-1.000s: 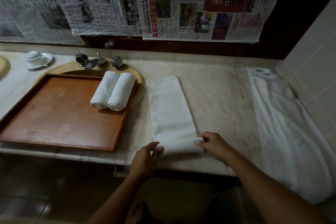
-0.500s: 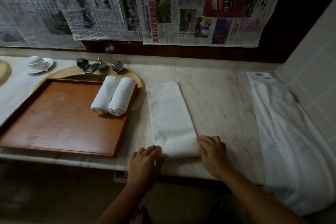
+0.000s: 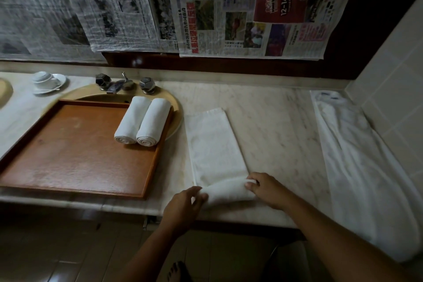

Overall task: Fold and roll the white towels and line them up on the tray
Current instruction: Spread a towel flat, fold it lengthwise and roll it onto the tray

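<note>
Counter: marble vanity top (image 3: 274,126) under newspaper-covered glass, with a sink (image 3: 174,110) set into it at the left.
Tray: wooden tray (image 3: 75,155) sits over the sink edge; I count two rolled towels (image 3: 143,121) lying side by side, touching, at its far right corner.
Working towel: folded strip (image 3: 212,144) lies flat on the counter just right of the tray, its near end curled into a short roll (image 3: 229,192).
Left hand (image 3: 183,208): fingers curled around the left end of the roll, gripping it.
Right hand (image 3: 267,190): fingertips pinch the right end, thumb underneath.
Change: half a second ago both palms lay flat over the near edge; now the roll has lifted and thickened, so I judge the rolling is under way.
Remaining: most of the strip is unrolled.
Spare: more white cloth (image 3: 366,167) lies along the right wall.
</note>
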Motion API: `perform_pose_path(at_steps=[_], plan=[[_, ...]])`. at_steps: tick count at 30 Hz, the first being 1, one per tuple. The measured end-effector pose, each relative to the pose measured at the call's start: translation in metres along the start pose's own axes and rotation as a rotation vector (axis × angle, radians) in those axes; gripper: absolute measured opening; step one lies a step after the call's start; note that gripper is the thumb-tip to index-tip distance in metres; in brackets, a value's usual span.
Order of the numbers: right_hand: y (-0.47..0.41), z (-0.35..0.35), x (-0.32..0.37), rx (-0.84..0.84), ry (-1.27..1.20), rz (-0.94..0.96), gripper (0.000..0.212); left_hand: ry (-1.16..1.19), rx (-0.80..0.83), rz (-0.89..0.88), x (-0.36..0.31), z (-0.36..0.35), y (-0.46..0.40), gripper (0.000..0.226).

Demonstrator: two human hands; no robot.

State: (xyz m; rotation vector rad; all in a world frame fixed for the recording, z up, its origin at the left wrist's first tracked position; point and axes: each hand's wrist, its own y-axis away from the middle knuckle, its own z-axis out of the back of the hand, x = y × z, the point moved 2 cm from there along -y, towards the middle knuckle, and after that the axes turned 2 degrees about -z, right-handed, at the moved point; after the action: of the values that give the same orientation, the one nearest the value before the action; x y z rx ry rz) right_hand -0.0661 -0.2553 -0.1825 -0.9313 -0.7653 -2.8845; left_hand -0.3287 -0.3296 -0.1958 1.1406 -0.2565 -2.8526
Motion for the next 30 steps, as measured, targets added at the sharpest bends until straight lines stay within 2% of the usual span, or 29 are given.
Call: perform_pose_path(at_steps=[3, 4, 7, 9, 11, 14, 18, 20, 22, 25, 28, 30], plan=[[-0.014, 0.007, 0.014, 0.063, 0.068, -0.068, 0.026, -0.051, 0.089, -0.017, -0.004, 0.009, -0.009, 0.030], [-0.016, 0.009, 0.018, 0.056, 0.090, -0.078, 0.025, -0.063, 0.073, -0.021, -0.006, 0.011, -0.011, 0.028], [-0.013, 0.015, 0.028, -0.098, 0.245, -0.063, 0.023, -0.084, -0.130, -0.058, -0.009, 0.016, -0.015, 0.025], [-0.006, 0.013, 0.030, -0.244, 0.348, 0.045, 0.022, -0.137, -0.218, -0.131, -0.013, 0.012, -0.012, 0.017], [0.001, 0.001, 0.024, -0.408, 0.402, 0.246, 0.019, -0.236, -0.292, -0.239, -0.013, 0.005, -0.005, 0.006], [0.015, -0.019, 0.004, -0.552, 0.364, 0.400, 0.027, -0.392, -0.350, -0.373, -0.009, -0.005, 0.009, 0.019], [0.029, -0.037, -0.020, -0.517, 0.272, 0.371, 0.041, -0.459, -0.317, -0.344, -0.003, -0.016, 0.027, 0.047], [0.032, -0.042, -0.026, -0.454, 0.242, 0.362, 0.048, -0.419, -0.298, -0.323, -0.003, -0.019, 0.031, 0.048], [0.031, -0.041, -0.026, -0.393, 0.112, 0.332, 0.048, -0.288, -0.279, -0.299, -0.007, -0.018, 0.032, 0.045], [0.025, -0.027, -0.018, -0.274, -0.111, 0.259, 0.044, -0.043, -0.230, -0.121, -0.016, -0.011, 0.032, 0.035], [0.020, -0.012, -0.011, -0.142, -0.222, 0.165, 0.039, 0.054, -0.150, 0.014, -0.010, -0.010, 0.025, 0.029], [0.016, -0.005, -0.007, -0.099, -0.300, 0.096, 0.036, 0.123, -0.124, 0.050, -0.004, -0.008, 0.017, 0.045]])
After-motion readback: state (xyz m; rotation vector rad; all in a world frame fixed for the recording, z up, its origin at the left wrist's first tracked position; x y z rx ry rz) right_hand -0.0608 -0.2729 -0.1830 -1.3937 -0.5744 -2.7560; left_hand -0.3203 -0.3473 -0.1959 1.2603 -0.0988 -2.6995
